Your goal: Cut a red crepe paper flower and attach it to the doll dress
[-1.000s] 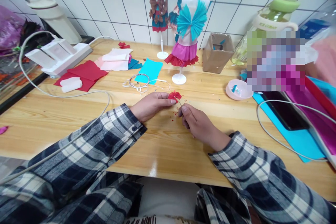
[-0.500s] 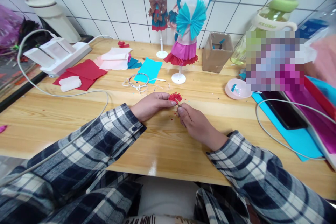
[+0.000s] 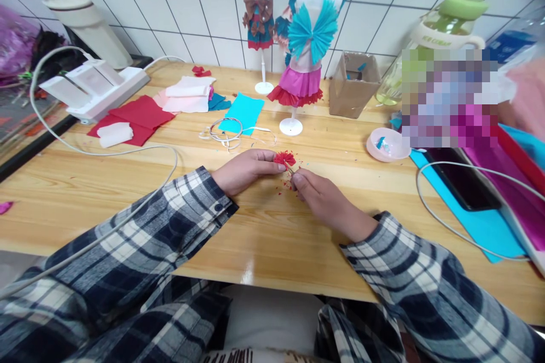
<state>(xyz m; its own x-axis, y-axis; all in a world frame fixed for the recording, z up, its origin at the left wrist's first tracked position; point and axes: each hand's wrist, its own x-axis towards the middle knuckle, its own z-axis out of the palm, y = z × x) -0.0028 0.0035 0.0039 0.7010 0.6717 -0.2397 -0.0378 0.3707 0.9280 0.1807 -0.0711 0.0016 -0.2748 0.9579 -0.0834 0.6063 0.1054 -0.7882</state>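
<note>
My left hand [image 3: 251,170] pinches a small red pleated paper fan [image 3: 285,158] by its lower left side, above the table. Between the thumb and fingers of my right hand [image 3: 321,195] is a pair of slim metal tweezers [image 3: 289,168]. Their tips reach the base of the red fan; whether they grip it I cannot tell. Small red paper scraps [image 3: 285,186] lie on the wood beneath and around the hands. Behind them stands a small mannequin [image 3: 310,62] with a turquoise pleated bow, a magenta skirt and a red hem.
A second dressed mannequin [image 3: 259,17], a cardboard box [image 3: 354,91] and a pink bowl [image 3: 385,150] stand farther back. Red paper [image 3: 147,116], a turquoise sheet [image 3: 249,110] and a wire coil [image 3: 225,130] lie left of centre. A white cable [image 3: 106,153] crosses my left sleeve. A phone [image 3: 464,181] lies right.
My right hand has shifted slightly right and back from the red fan, and two prongs of the tweezers show more clearly. My left hand keeps its pinch on the fan.
</note>
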